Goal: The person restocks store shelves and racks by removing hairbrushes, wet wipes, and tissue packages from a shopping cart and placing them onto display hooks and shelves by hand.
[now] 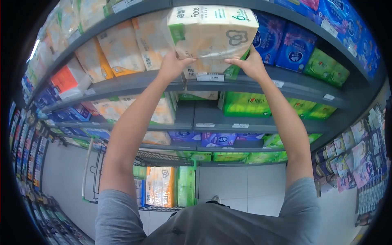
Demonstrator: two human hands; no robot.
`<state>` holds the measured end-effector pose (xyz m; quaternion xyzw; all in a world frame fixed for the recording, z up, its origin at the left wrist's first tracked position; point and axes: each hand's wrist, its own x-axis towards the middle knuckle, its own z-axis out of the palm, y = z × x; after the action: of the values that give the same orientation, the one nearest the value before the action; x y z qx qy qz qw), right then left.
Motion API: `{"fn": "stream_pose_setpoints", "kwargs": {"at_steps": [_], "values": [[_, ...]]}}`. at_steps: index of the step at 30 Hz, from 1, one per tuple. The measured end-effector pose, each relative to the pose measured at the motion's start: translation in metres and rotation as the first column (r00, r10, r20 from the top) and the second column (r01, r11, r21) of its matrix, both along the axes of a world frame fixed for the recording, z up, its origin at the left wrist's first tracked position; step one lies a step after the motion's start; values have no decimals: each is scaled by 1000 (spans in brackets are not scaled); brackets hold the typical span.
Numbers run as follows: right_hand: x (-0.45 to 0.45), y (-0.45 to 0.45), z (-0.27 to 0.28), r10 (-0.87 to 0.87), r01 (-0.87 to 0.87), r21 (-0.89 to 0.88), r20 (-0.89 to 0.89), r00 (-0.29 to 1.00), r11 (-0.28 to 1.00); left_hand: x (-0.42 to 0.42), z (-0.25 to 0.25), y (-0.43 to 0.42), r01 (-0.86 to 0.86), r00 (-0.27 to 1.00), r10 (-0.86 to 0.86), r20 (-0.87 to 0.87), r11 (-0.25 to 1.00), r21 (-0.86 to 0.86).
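Note:
Both arms reach up and forward to a pack of facial tissues (204, 38), cream-coloured with a green corner and a large "6" printed on top. My left hand (173, 65) grips its lower left side, thumb pointing inward across the near face. On the lower right side, my right hand (249, 63) holds it the same way; the fingers of both hands are largely hidden by the pack. Beneath it, another tissue pack (201, 67) shows on the shelf, behind a price tag (210, 77) reading about 13.90.
A shopping cart (197, 179) stands below on the left, holding an orange-and-white tissue pack (159, 186) and green packs (186, 185). Blue packs (295, 48) fill the shelf to the right. Dark shelf edges (134, 81) curve across, and hanging goods (353, 143) line the far right.

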<state>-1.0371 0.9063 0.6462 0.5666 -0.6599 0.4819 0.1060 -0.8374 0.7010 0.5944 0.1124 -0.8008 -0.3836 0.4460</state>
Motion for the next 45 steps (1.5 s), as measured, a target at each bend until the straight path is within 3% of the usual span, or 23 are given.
{"fn": "stream_pose_setpoints", "kwargs": {"at_steps": [2,4,7,9,11,13,18,20,22,24,25,26,28,30,31,32,33,35,36,38,39,41,45], "values": [[-9,-6,2,10,-11,18,50,999,1000,-5,1,16,77,984,-55,-168,989,126],[-20,-16,2,-14,4,74,142,990,997,-22,-7,-3,31,992,-24,-120,998,57],[-23,-30,-4,-17,2,63,249,968,998,-39,-16,-4,71,987,-43,-157,981,180],[-22,-31,-5,-37,20,76,229,973,997,-46,-18,-2,-8,984,25,-179,996,93],[-21,-30,-11,-57,38,92,211,976,995,-46,-17,-3,61,979,-39,-198,992,109],[-26,-29,-24,-75,74,56,19,997,996,-41,-15,2,125,972,-94,-215,983,137],[-32,-30,-27,-123,120,109,26,992,987,-50,-20,-7,76,962,-60,-267,996,51],[-32,-29,-28,-131,125,141,33,991,982,-38,-19,-11,122,964,-129,-234,991,-45],[-10,-18,-35,-221,228,46,-127,967,973,-5,-20,17,-163,985,165,51,986,-41],[17,-7,-58,-479,389,-280,-469,742,877,11,-55,31,-341,934,304,-187,915,-217],[36,2,-79,-439,321,-312,-464,769,894,28,-78,40,-355,901,250,-354,895,-271],[55,13,-96,-407,252,-361,-458,790,898,56,-94,60,-313,925,256,-283,932,-181],[85,36,-152,-210,136,-216,-369,906,967,89,-159,70,-364,889,284,-359,914,-180],[113,61,-224,-158,171,24,-270,950,985,130,-248,90,-322,929,328,-172,945,63],[116,75,-274,-133,143,159,-70,989,977,155,-295,99,-358,933,359,-3,933,45],[113,92,-330,-175,191,327,-80,981,926,183,-342,114,-394,911,351,219,897,202],[125,110,-375,-209,171,485,25,978,858,208,-408,124,-441,882,347,318,846,299],[162,142,-443,-223,32,685,192,956,728,268,-477,161,-604,728,249,638,673,426],[195,147,-457,-279,-6,772,236,931,636,297,-520,179,-641,664,284,691,693,331],[241,153,-495,-259,-185,716,462,848,673,337,-548,203,-717,583,229,779,597,361],[263,149,-503,-262,-194,724,465,846,662,350,-550,209,-723,578,257,775,602,339],[303,133,-517,-237,-390,679,638,733,621,370,-555,209,-727,569,279,774,611,314],[337,102,-567,-132,-534,654,690,712,536,386,-592,191,-719,599,325,732,620,313]]}}
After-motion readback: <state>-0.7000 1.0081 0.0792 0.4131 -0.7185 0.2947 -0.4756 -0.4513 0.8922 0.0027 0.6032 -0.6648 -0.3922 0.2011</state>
